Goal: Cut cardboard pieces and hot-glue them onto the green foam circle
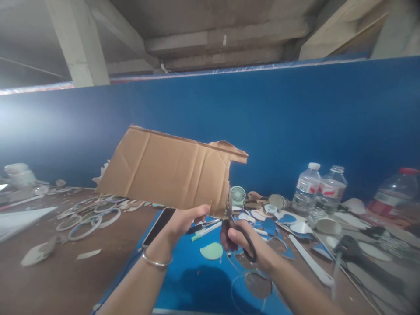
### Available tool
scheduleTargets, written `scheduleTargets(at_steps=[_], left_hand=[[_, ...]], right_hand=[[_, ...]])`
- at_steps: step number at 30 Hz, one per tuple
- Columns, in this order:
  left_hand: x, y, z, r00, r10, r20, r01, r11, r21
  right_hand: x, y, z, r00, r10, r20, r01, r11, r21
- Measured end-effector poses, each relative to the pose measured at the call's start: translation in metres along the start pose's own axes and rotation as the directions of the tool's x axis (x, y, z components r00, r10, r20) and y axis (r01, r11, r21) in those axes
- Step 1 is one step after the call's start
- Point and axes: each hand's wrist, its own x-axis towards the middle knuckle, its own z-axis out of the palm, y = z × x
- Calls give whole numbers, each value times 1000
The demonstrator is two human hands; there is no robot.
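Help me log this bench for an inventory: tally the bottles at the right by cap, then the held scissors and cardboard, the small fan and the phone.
White-capped bottle: 1
Uncapped bottle: 1
Red-capped bottle: 1
Scissors: 1
Cardboard sheet: 1
Small fan: 1
Phone: 1
Total: 7

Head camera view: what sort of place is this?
Probably a makeshift craft workspace in a bare, garage-like concrete building. Concrete beams run overhead, a blue partition stands behind the brown table, and scissors meet a cardboard sheet above scattered cut-outs.
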Motion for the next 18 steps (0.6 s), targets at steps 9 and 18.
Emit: scheduleTargets(at_steps=[9,18], left_hand=[[-3,16,-20,980,0,200,12,998,-56],[-7,30,-21,962,67,263,-20,984,-179]], right_hand=[[-9,-20,-19,935,321,150,-251,899,-360],[-8,-9,-17,926,332,177,-255,900,-353]])
